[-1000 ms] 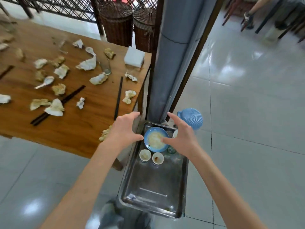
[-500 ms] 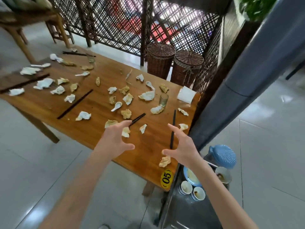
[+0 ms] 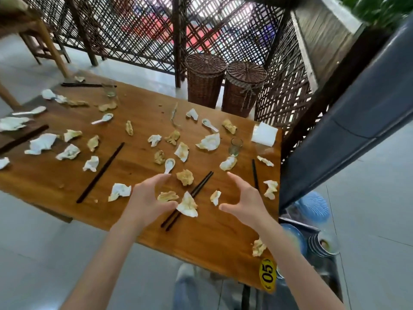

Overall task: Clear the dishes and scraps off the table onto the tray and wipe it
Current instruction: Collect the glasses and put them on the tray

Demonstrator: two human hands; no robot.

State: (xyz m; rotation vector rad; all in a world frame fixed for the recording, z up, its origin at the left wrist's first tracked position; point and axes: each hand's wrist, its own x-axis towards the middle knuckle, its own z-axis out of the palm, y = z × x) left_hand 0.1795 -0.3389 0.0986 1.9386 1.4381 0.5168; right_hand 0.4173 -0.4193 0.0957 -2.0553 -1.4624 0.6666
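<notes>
- Both hands have come forward off the tray side and now hover above the desk's near middle, the view having swung with them toward the litter.
- Left hand (image 3: pixel 148 201) is spread and slack, grasping nothing, its thumb just beside a crumpled napkin (image 3: pixel 187 205) that lies over a pair of chopsticks (image 3: pixel 187 200).
- Right hand (image 3: pixel 244 203) is likewise released, fingers splayed, holding nothing, at three o'clock from that napkin.
- Desk (image 3: pixel 201 240) carries the remaining work: by my count roughly thirty crumpled napkins and scraps, though the far ones blur together.
- Spoons number four: one (image 3: pixel 169 164) at twelve o'clock from the left hand, another (image 3: pixel 209 124) beyond it, two more far left.
- Glasses number two: one (image 3: pixel 235 147) at one o'clock from the hands, one (image 3: pixel 109 88) near the far edge.
- Chopsticks show at about five places; a white napkin stack (image 3: pixel 264 133) sits at the far right corner.
- Tray (image 3: pixel 330 267), at four o'clock by the desk's corner, already holds a blue plate (image 3: pixel 293 239) and stacked small bowls (image 3: pixel 321 243).
- Judged so: crockery looks largely cleared; scraps, cutlery, glasses and wiping remain.
</notes>
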